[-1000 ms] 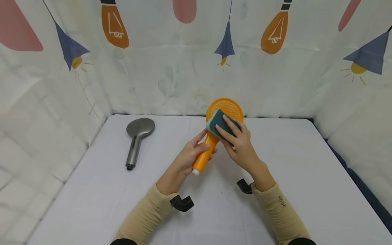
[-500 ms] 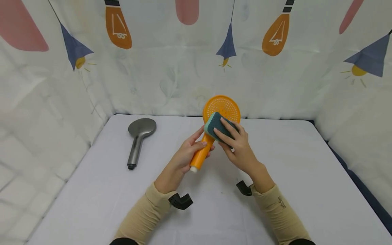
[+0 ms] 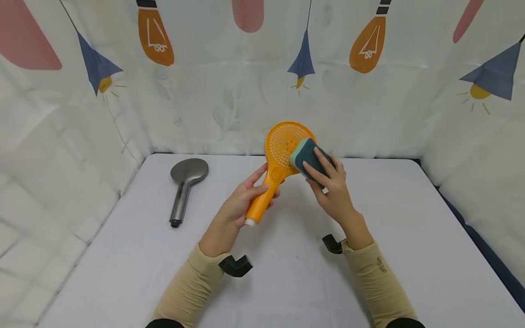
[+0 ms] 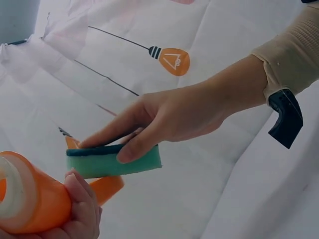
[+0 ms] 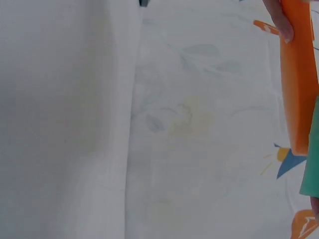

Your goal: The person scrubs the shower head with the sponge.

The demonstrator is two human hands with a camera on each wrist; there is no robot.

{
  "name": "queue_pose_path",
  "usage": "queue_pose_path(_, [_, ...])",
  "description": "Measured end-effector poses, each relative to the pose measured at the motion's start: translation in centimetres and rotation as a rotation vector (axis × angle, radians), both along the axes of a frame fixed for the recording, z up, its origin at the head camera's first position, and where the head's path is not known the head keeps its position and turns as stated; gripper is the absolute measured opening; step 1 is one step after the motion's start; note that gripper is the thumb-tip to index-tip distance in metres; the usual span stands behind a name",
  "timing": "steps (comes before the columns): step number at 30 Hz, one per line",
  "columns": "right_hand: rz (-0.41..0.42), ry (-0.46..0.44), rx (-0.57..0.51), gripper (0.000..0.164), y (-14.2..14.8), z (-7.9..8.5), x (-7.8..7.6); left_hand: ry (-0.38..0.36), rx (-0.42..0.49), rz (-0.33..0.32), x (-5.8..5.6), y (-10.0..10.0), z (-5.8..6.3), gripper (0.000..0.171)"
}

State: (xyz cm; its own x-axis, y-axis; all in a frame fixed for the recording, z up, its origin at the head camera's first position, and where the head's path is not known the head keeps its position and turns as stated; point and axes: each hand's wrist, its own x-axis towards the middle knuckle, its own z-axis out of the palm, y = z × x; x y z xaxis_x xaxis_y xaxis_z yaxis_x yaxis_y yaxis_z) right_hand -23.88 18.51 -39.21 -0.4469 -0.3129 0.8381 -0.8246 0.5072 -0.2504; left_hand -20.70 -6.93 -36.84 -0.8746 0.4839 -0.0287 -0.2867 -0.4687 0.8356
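An orange shower head [image 3: 283, 146] with a perforated round face is held up over the table, face toward the head camera. My left hand [image 3: 239, 200] grips its handle, thumb across the front. In my right hand [image 3: 334, 189] is a two-layer sponge [image 3: 313, 159], dark teal on top and light green beneath, pinched between thumb and fingers. The light green side lies against the right part of the perforated face. From the left wrist view, the sponge [image 4: 114, 162] appears edge-on, with the white threaded end of the handle [image 4: 35, 199] close to the camera.
A grey shower head [image 3: 186, 189] lies on the white table [image 3: 287, 282], left of my hands, its handle toward me. Behind the table hangs a white curtain [image 3: 197, 105] printed with lamps and bulbs. Black curved wrist mounts [image 3: 236, 265] stick out from both sleeves.
Both hands were lower and closer together. The orange shower head has moved up and left, while the sponge has slid from its lower middle to its right side, baring more of the holes.
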Motion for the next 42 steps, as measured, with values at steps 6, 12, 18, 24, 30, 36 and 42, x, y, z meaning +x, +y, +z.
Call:
queue_pose_path(6, [0.023,0.033,-0.087,0.048,-0.3,-0.6,-0.2,-0.017,0.071,-0.042,0.1,-0.5,0.1,0.060])
queue_pose_path(12, [0.088,0.099,0.037,0.027,-0.7,-0.8,-0.1,-0.048,0.142,-0.041,0.0,-0.4,0.0,0.058])
queue_pose_path(18, [0.017,0.061,-0.023,0.039,0.7,-0.8,-0.6,-0.105,0.139,-0.011,0.0,-0.6,-0.2,0.060])
queue_pose_path(24, [-0.038,0.014,-0.038,0.042,1.7,0.0,-0.6,-0.120,0.185,-0.026,-0.3,-0.6,-0.4,0.059])
queue_pose_path(30, [-0.038,0.001,-0.046,0.039,2.0,0.3,-0.6,-0.155,0.212,-0.047,-0.6,-0.2,-0.7,0.064])
queue_pose_path(36, [-0.028,-0.034,-0.069,0.049,1.7,0.1,-0.5,-0.136,0.132,-0.022,-0.7,0.0,-1.1,0.072])
queue_pose_path(42, [0.003,-0.062,-0.090,0.050,1.2,-0.1,-0.4,-0.074,0.000,0.056,-0.9,0.3,-1.5,0.079])
